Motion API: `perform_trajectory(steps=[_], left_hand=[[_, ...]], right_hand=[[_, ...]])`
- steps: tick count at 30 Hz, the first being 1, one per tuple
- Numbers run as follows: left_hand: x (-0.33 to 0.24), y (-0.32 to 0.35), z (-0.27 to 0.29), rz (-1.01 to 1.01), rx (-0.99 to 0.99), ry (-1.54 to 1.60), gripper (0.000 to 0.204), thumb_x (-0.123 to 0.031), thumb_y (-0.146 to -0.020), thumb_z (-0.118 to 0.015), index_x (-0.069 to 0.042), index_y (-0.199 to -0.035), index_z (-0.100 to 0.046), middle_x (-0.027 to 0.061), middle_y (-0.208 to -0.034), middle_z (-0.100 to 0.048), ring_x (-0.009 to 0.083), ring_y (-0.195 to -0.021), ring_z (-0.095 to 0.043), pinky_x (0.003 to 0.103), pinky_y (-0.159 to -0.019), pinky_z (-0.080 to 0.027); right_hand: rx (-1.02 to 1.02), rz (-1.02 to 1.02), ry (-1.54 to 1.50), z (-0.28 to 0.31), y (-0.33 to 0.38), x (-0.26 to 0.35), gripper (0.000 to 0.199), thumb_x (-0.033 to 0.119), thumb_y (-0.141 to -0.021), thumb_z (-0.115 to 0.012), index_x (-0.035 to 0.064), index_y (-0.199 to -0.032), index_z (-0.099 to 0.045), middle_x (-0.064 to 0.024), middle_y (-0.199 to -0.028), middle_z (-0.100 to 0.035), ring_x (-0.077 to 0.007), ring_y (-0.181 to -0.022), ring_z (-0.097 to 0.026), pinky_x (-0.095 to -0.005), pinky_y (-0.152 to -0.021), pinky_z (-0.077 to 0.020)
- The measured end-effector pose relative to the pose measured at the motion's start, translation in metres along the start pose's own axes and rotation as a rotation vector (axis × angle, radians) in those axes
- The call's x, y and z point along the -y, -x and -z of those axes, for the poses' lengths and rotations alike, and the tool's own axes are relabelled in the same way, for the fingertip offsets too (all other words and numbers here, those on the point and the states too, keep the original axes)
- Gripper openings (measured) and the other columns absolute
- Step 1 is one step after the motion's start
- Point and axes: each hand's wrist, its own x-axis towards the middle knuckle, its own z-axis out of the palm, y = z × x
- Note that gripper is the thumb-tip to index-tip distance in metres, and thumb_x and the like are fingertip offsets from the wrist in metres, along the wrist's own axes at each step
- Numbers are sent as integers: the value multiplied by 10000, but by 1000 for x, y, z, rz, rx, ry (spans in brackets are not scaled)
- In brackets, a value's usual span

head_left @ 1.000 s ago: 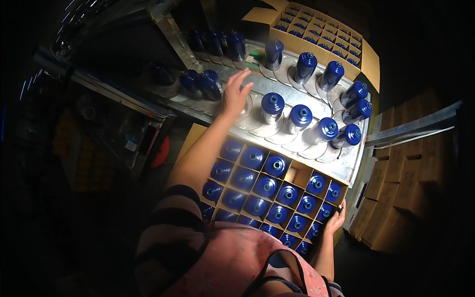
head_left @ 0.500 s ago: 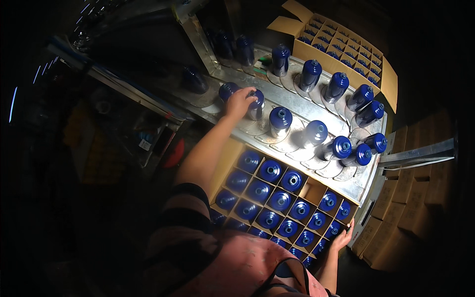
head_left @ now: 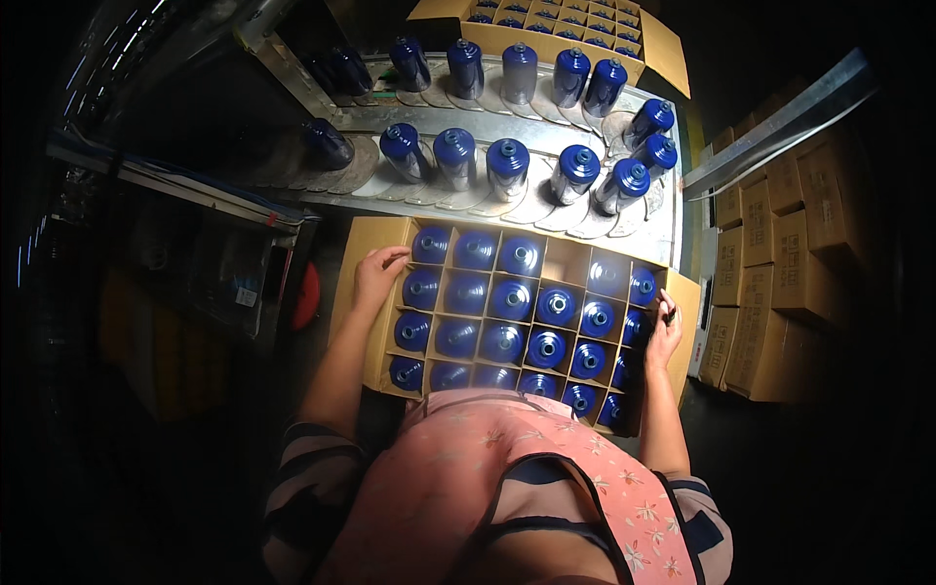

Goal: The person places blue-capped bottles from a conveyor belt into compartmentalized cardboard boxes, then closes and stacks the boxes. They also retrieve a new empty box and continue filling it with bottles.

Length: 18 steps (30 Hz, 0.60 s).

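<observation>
A cardboard box (head_left: 372, 255) with a divider grid lies in front of me, most of its cells filled with blue bottles (head_left: 512, 297) seen from above. Two cells at the right of the far row look empty. My left hand (head_left: 378, 273) lies on the box's left rim near the far corner, fingers curled over the edge. At the right rim, my right hand (head_left: 665, 336) grips the side flap; something small and dark shows at its fingertips. Just beyond the box, more blue-capped bottles (head_left: 507, 161) stand on the round discs of a metal conveyor (head_left: 673, 224).
A second divided cardboard box (head_left: 673, 54) with bottles sits at the far side of the conveyor. Stacked brown cartons (head_left: 780, 273) fill the right side under a slanted metal rail (head_left: 780, 112). The left is dark, with a machine frame (head_left: 166, 180) and a red object (head_left: 310, 294).
My left hand has drawn back from the conveyor bottles to the box's left rim. My right hand has stayed on the right side. My view has shifted so that the box is centred.
</observation>
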Motion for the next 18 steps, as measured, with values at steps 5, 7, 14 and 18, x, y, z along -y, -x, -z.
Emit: perform_trajectory(steps=[5,7,14,18], left_hand=[[13,83,-9,-32,81,-72,352,-45,-782,-735,-93,-1128,-698,135,-1190,-657,253,-1057,-607,329,-921,-478],[9,94,-16,-39,-33,-23,387,-83,-785,-742,-112,-1166,-682,130,-1167,-664,278,-1043,-605,343,-933,-462],[-5,98,-43,-80,-65,-597,459,-171,-736,-784,-206,-1181,-676,80,-1003,-662,223,-1054,-594,416,-1071,-300],[-5,76,-41,-213,-48,-596,332,-188,-747,-759,-184,-1075,-709,92,-1097,-675,222,-1112,-586,457,-1093,-279]], right_hand=[[417,-23,336,-27,-4,32,466,-86,-803,-463,58,-1210,-638,-96,-1159,-657,-215,-1135,-591,-314,-1014,-417],[447,62,467,-42,-9,38,433,-13,-842,-545,116,-1246,-626,-121,-1241,-640,-260,-1159,-601,-328,-1005,-433],[537,-102,657,-54,-21,42,420,348,-872,-647,221,-1271,-612,-114,-1129,-682,-310,-1061,-637,-383,-900,-494],[413,-119,752,-51,-19,47,445,325,-824,-707,227,-1250,-623,-144,-1058,-695,-314,-1008,-655,-402,-865,-505]])
